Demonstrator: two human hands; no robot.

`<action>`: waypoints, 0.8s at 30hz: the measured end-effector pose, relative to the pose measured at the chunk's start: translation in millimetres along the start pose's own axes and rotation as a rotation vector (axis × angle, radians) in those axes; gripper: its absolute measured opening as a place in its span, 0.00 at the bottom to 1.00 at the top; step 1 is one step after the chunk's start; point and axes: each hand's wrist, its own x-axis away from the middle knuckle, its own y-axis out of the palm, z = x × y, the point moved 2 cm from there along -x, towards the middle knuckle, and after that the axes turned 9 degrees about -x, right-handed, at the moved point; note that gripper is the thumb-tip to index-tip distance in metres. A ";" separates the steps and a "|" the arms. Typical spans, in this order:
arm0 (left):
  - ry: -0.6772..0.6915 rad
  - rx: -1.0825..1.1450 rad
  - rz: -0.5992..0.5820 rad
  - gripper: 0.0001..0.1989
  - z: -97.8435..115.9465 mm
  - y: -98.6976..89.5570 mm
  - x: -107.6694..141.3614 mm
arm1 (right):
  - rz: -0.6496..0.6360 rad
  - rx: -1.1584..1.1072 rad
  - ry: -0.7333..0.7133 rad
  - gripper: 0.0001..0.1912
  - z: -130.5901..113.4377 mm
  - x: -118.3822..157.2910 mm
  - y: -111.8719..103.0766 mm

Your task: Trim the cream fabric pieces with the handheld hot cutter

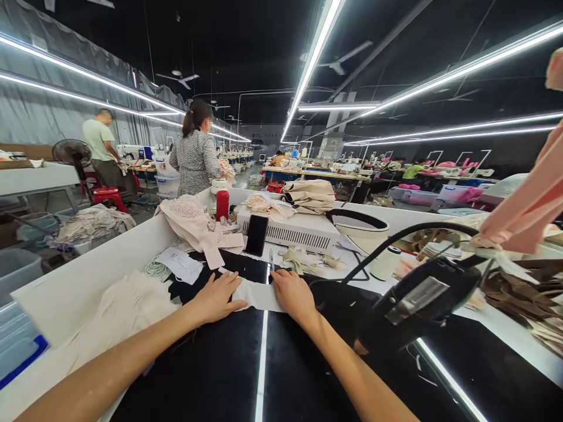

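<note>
A short white fabric strip (263, 296) lies across the glossy black work surface (211, 363) in front of me. My left hand (217, 298) rests flat on the strip's left end, fingers stretched out and thumb apart. At the other end, my right hand (294, 295) has its fingers curled down against the strip; their tips are partly hidden. Just beyond the right fingertips is a slim pen-like tool (271, 258). A black smartphone (256, 235) leans upright behind the hands.
Pale fabric pieces (127, 310) are heaped on the left. A black cabled device (417, 299) stands close on the right, near a thread cone (386, 262). Behind are a red bottle (222, 205) and a vented white box (299, 231). Co-workers (196, 152) stand farther back.
</note>
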 end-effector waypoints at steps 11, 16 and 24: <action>0.004 0.029 0.009 0.33 -6.8 -14.1 9.6 | 0.096 0.003 0.158 0.17 23.7 -3.7 5.8; -0.010 0.047 0.088 0.28 -14.9 -36.2 37.4 | 0.185 -0.020 0.084 0.16 24.9 4.3 5.7; -0.333 -0.045 0.298 0.21 -71.5 -112.8 133.7 | 0.281 -0.206 -0.179 0.17 36.0 13.7 17.6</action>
